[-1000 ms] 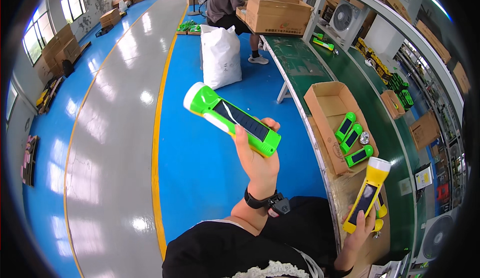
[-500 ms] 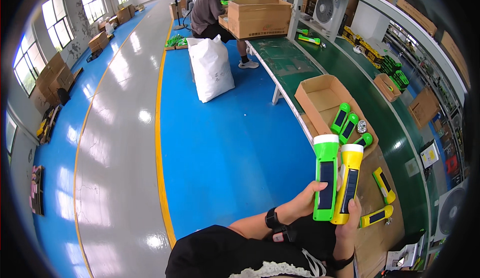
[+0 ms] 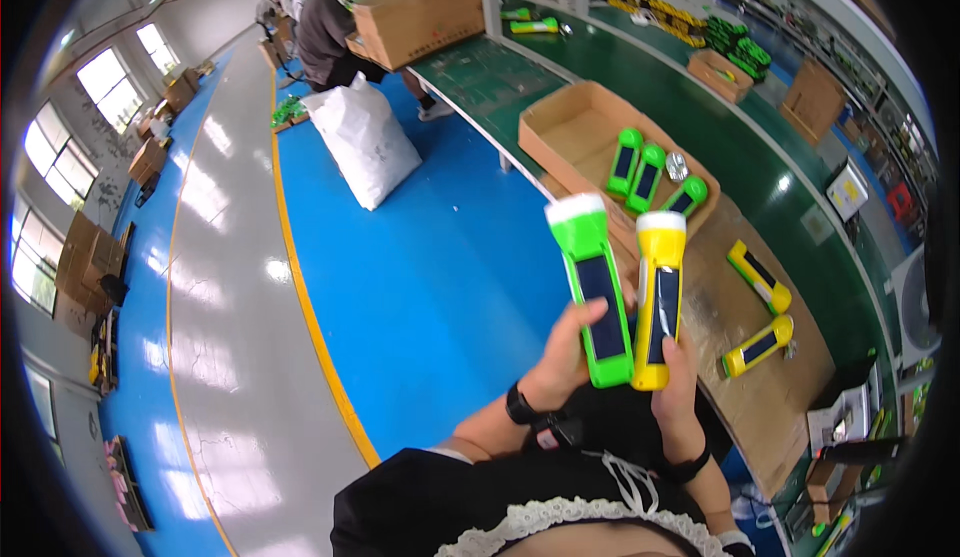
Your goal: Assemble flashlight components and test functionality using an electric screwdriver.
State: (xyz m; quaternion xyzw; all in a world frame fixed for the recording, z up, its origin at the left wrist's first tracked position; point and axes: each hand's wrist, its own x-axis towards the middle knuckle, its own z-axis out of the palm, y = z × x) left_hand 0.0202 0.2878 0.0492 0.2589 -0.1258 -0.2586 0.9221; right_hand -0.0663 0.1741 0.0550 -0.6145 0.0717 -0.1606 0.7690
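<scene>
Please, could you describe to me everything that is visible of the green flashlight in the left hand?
The green flashlight looks like smooth plastic: a flared head with a white rim, and a long body with a dark rectangular panel. It is held up, head end toward the picture's top, leaning slightly left, panel facing the camera. The left hand grips its lower half, thumb over the panel. The yellow flashlight is close beside it; whether they touch is unclear.

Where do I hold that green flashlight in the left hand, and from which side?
Probably by the long body of the green flashlight, coming from the left. The body is slimmer than the flared white head, and the yellow flashlight sits close on the right. The left hand grips there, thumb on the dark panel.
</scene>
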